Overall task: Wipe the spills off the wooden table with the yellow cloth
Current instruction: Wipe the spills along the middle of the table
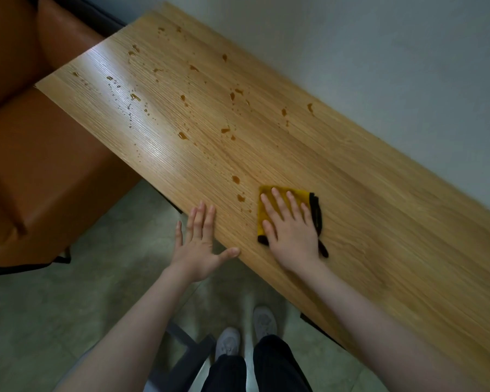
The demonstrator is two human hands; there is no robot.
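Cloth: our right hand (290, 230) presses the yellow cloth (266, 206) flat, fingers straight; spills (210, 108) lie far-left
Left hand (200, 244): spread on the table (379, 207) edge, left of the cloth

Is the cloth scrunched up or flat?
Flat. The cloth lies as a neat square on the table, pressed under the right hand with straight fingers.

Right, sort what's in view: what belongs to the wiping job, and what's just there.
Part of the job:
yellow cloth, pressed flat under the right hand
brown spills
wooden table
left hand, resting at the table's edge

Just there:
orange sofa
metal stool frame
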